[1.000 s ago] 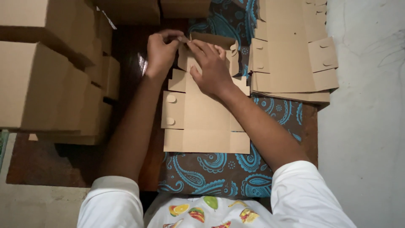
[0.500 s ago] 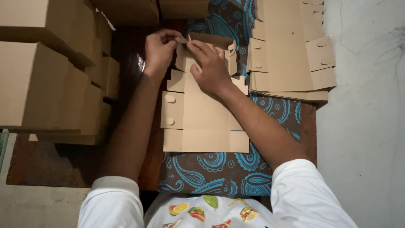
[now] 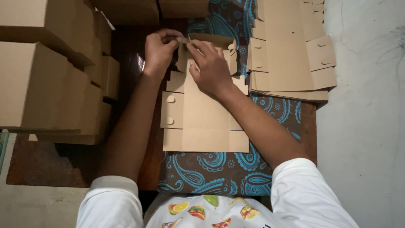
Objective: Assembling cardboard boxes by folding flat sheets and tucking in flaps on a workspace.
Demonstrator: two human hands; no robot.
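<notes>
A flat cardboard box blank (image 3: 202,122) is being worked on the patterned cloth (image 3: 219,169), beside a stack of flat blanks (image 3: 291,50). Its far flap is being pinched by the closed fingers of the left hand (image 3: 159,48) and right hand (image 3: 211,67).

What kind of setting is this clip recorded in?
Probably a home or small workshop used for box folding: assembled cardboard boxes stacked on one side, a pile of flat box blanks, and a paisley cloth under the blank both hands are folding.
</notes>
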